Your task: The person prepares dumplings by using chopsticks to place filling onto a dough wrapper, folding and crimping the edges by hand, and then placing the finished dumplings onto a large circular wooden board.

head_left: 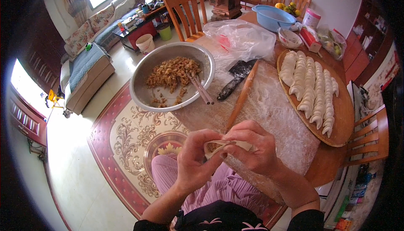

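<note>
Your left hand [194,160] and right hand [252,149] pinch a half-folded dumpling [219,146] between them, over your lap at the counter [324,163] edge. Squeeze unevenly and filling could burst the seam. Beyond, the rolling pin [241,95] may roll, and the chopsticks [201,89] could slip from the metal bowl [145,69].

A clear, crumpled plastic bag [242,37] lies on the table's far side, beside the steel bowl. Further right stand a pink and white round tub [311,18] and a red box [310,39]; another clear bag [332,42], perhaps holding fruit, sits at the edge.
</note>
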The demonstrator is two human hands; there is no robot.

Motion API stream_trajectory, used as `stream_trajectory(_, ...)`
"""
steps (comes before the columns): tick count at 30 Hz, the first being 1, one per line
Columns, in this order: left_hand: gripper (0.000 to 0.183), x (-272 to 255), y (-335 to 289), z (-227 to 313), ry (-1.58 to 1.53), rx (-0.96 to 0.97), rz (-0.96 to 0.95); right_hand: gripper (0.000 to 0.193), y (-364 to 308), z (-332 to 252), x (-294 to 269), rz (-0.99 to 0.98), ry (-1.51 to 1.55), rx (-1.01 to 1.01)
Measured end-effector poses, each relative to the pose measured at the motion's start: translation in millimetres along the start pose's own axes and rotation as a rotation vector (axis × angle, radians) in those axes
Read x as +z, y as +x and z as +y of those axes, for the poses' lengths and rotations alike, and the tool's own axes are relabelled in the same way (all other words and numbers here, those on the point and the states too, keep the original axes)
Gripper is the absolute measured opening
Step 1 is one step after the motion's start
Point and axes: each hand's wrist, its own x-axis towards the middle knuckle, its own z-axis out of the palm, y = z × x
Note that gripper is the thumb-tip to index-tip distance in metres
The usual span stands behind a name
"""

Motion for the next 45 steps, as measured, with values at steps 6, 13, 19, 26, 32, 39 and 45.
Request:
stream_trajectory(6, 0.037, -2, -4, 7, 0.104, -0.005, -0.033, 0.014, 0, 0, -3, -0.083, -0.078, -0.101)
stream_trajectory(13, 0.03, -1, -2, 10, -0.018, -0.04, -0.001, 0.013, 3, 1, -4, -0.083, -0.117, -0.128)
stream_trajectory(19, 0.034, -11, -6, -1, 0.268, 0.009, -0.035, 0.015, -2, 3, 0, -0.075, -0.04, -0.036)
stream_trajectory(26, 0.041, -4, -3, -7, 0.257, 0.086, 0.003, 0.012, -3, 4, 0, -0.056, -0.021, 0.015)
stream_trajectory(32, 0.043, -6, -2, -10, 0.354, 0.084, 0.008, 0.012, -2, 5, 0, -0.088, -0.091, -0.056)
stream_trajectory(39, 0.042, -5, -1, -8, 0.405, 0.065, -0.004, 0.018, -4, 12, 0, -0.15, -0.214, -0.129)
stream_trajectory(45, 0.043, -8, -3, -13, 0.429, 0.055, -0.006, 0.016, -2, 11, 3, -0.144, -0.171, -0.16)
